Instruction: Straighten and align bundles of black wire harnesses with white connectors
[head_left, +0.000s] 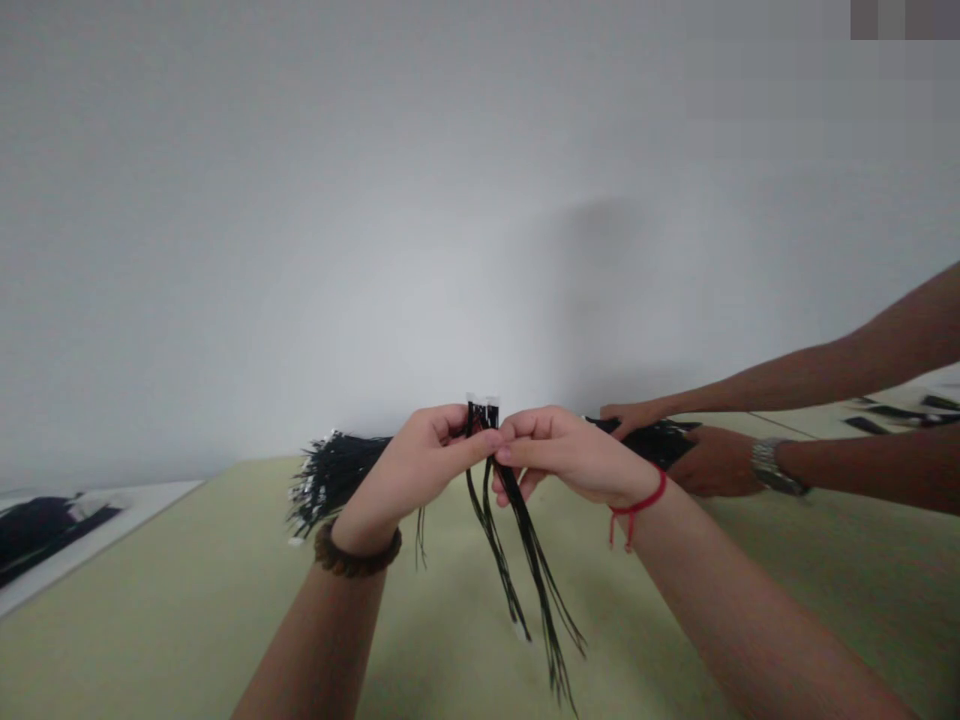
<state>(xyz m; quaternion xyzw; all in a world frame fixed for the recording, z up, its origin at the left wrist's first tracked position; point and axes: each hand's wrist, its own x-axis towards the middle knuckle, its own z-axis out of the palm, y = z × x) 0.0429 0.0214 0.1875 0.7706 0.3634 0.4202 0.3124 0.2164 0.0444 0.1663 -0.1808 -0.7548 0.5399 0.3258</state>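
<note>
My left hand (416, 462) and my right hand (570, 455) meet in front of me, both pinched shut on a small bunch of thin black wire leads (517, 560). The leads' connector ends stick up between my fingertips and the loose ends hang down toward the pale green table (187, 600). Behind my left hand lies a fanned pile of the same black leads (330, 480) with white tips. A brown bead bracelet is on my left wrist, a red string on my right.
Another person's two hands (712, 455) reach in from the right and rest on a second pile of black leads (660, 440); one wrist wears a metal watch. More dark pieces lie at far right (900, 412). A white sheet with black items (52, 525) is at left. A grey wall stands behind.
</note>
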